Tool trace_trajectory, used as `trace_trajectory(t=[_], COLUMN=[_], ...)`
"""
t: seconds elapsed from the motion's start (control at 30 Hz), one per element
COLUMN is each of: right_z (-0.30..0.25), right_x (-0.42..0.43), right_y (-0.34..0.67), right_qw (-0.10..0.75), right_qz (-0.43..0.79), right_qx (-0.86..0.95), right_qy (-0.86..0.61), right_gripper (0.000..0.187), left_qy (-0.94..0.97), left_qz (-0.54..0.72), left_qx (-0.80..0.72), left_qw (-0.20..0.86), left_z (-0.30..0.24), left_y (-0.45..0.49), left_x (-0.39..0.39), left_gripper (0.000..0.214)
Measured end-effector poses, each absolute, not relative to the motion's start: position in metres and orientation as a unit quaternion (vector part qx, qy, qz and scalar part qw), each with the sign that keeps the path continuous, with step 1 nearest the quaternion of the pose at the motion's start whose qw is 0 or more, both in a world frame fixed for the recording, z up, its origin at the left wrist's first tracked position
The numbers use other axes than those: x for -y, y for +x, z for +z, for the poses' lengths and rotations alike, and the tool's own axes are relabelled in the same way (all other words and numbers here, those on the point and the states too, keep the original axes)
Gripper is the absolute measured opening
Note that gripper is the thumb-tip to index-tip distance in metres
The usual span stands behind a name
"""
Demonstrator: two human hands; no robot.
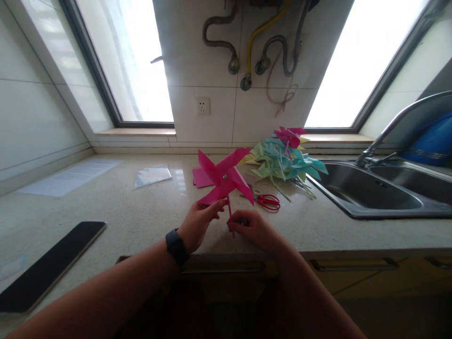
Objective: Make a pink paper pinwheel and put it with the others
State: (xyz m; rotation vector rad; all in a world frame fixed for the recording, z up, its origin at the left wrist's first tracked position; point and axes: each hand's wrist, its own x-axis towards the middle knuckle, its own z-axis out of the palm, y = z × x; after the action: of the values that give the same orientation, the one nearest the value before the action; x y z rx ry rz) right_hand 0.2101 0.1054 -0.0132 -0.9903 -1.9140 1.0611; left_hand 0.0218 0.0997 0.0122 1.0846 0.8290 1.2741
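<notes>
Two bare forearms enter from the bottom edge, nearest my view; the left one carries a black wristband (176,246). I record the left hand (197,223) with thumb and forefinger pinched narrow on the lower tip of one blade of the pink paper pinwheel (226,178). The right hand (252,227) is curled closed around the thin pink stick (230,213) below the wheel, knuckles toward me. The two hands sit just beside each other with the stick between them.

The pinwheel stands upright above the front part of the pale speckled stone countertop (141,212), its face turned toward me, with a small metal pin at the hub.

Further items noted:
- Red-handled scissors (268,201) lie flat on the counter just right of the pinwheel.
- A flat pink paper sheet (200,178) lies behind the wheel, partly hidden by it.
- A heap of green, teal and yellow paper pinwheels (282,162), with one pink one on top, rests near the back wall, beside the stainless steel sink (370,195).
- A curved metal tap (399,120) rises over the sink.
- A black flat rectangular slab (49,266) lies at the near left counter edge, well apart from the hands.
- A clear plastic sleeve (152,175) and a white printed sheet (70,176) lie further back on the left.
- A white wall socket (202,106) is set in the tiles between two bright windows.
</notes>
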Motion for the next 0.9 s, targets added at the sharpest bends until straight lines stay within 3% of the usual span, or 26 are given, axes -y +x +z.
trace_trajectory(t=[0.43,0.63,0.73,0.9], right_z=[-0.013,-0.010,-0.010,-0.014], right_x=[-0.106,-0.104,-0.105,-0.110], right_y=[0.210,0.211,0.212,0.216], right_qw=[0.366,0.379,0.399,0.453], right_qz=[0.403,0.396,0.388,0.370], right_qx=[0.743,0.736,0.727,0.694], right_qy=[-0.390,-0.397,-0.403,-0.421], right_gripper=[0.014,0.014,0.016,0.020], left_qy=[0.492,0.569,0.624,0.708], left_qz=[0.551,0.486,0.435,0.388], left_qx=[-0.370,-0.368,-0.373,-0.364], left_qw=[0.564,0.552,0.531,0.464], left_z=[0.020,0.010,0.010,0.038], left_y=[0.015,0.011,0.013,0.018], left_x=[-0.104,-0.108,-0.106,-0.074], left_gripper=[0.029,0.042,0.035,0.046])
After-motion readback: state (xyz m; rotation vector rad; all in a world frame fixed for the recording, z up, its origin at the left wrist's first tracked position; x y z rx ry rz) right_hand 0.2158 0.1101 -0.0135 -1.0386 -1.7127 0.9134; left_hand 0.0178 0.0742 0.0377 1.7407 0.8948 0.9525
